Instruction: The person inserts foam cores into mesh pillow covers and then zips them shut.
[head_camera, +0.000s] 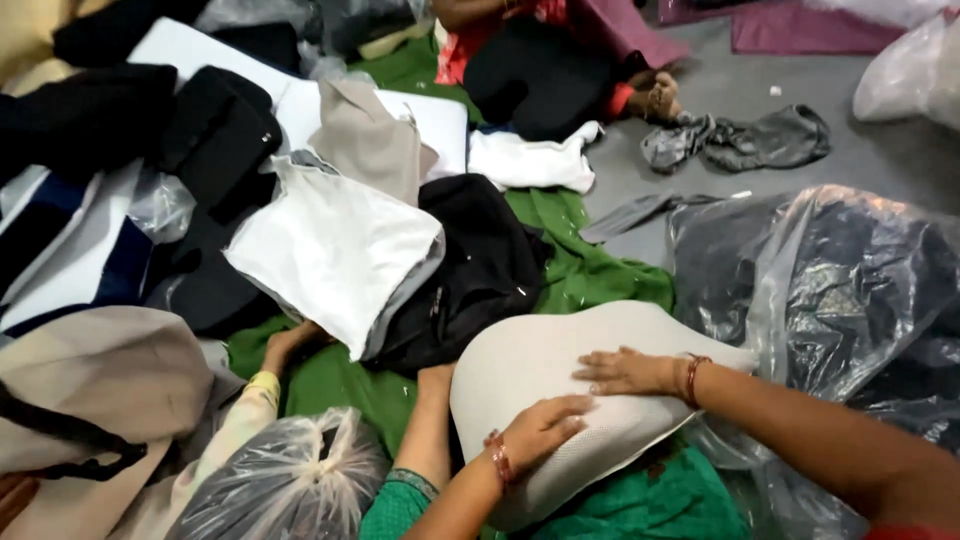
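Note:
A large curved white padded piece (560, 370) with a fine mesh texture lies on a green cloth (590, 275). My right hand (625, 372), with a red thread at the wrist, lies flat on its top with fingers spread. My left hand (540, 430), wearing red bangles, rests flat on its lower front. Neither hand is closed around it. Another person's arm in a green sleeve (430, 420) reaches under the piece's left edge, with the hand hidden. A second arm in a pale yellow cuff (270, 365) touches the cloth further left.
Black garments (470, 270), a white folded cloth (330, 250) and a beige piece (370, 140) are piled to the left. Clear plastic bags of dark clothing (850, 280) stand at right. A grey garment (740, 140) lies on the floor. A seated person (540, 60) is at the top.

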